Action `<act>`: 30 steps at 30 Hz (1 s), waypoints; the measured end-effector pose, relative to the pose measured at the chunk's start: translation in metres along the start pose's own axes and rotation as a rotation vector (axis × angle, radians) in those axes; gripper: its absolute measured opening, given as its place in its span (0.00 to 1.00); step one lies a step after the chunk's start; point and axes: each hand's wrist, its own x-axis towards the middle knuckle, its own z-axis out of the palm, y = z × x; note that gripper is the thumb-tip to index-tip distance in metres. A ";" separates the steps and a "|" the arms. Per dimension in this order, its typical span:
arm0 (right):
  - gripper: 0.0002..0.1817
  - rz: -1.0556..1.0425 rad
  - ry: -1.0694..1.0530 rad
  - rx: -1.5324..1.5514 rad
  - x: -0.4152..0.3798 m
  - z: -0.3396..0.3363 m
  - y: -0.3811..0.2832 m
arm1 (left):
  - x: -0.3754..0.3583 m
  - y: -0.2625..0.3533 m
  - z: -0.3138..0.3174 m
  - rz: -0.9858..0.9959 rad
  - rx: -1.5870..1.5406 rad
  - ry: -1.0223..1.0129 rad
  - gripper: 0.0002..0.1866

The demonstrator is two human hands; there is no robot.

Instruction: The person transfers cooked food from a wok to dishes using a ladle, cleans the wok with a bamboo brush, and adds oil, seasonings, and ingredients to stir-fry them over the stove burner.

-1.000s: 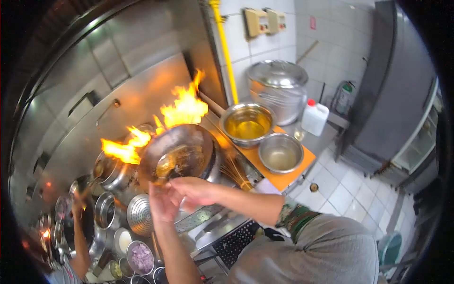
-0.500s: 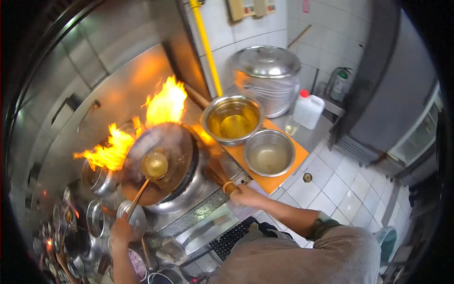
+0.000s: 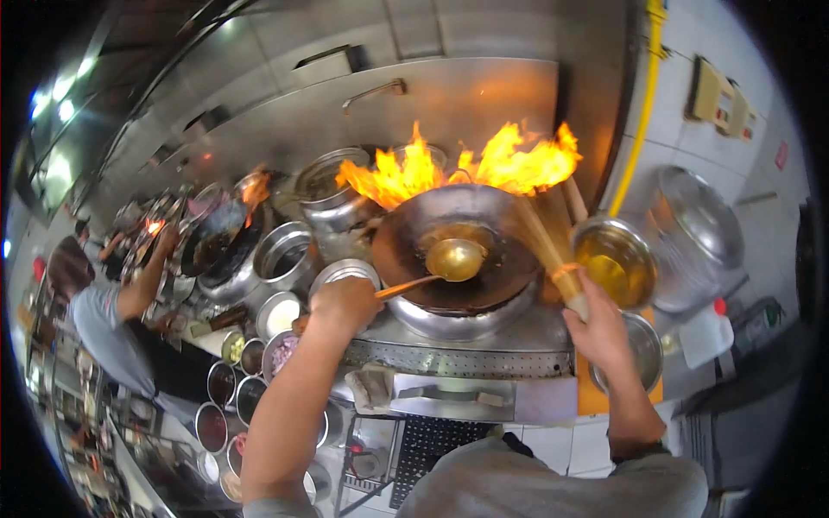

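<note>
Head view, as observed from the room. The left hand (image 3: 345,304) is closed around the wooden handle of a ladle (image 3: 456,259); its grip is firm, fingers wrapped. The ladle's bowl lies within the rim of a wok (image 3: 462,205), and yellowish liquid shows in it. Whether the bowl touches the wok's bottom cannot be determined.

The right hand (image 3: 600,328) is clamped on the bound end of a bamboo brush (image 3: 542,237). The brush slants up toward the wok's right edge. Its bristles are blurred, which I judge to mean motion at this instant; contact with the metal is not confirmed.

The wok sits on a steel burner ring (image 3: 466,321) at the counter (image 3: 535,335). Tall flames (image 3: 527,160) rise behind its far rim. Noted beside the brush: a steel basin (image 3: 615,263) holding yellow liquid. A second basin (image 3: 641,345) stands nearer the person. Farther left, a co-worker (image 3: 117,319) reaches toward another wok (image 3: 211,246).
</note>
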 end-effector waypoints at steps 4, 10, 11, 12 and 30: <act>0.33 0.029 -0.157 0.153 0.055 0.033 -0.014 | 0.003 0.011 -0.004 0.015 -0.019 -0.032 0.18; 0.12 -0.072 -0.556 -0.157 0.136 0.118 -0.033 | 0.014 0.017 -0.015 0.065 0.038 -0.018 0.17; 0.10 -0.095 -0.573 -0.325 0.139 0.120 -0.033 | 0.019 0.017 -0.014 0.076 0.013 -0.062 0.18; 0.10 -0.103 -0.574 -0.331 0.135 0.122 -0.035 | 0.020 0.019 -0.010 0.072 0.004 -0.060 0.18; 0.12 -0.050 -0.532 -0.465 0.172 0.011 -0.024 | 0.009 0.004 0.002 -0.017 0.353 0.511 0.11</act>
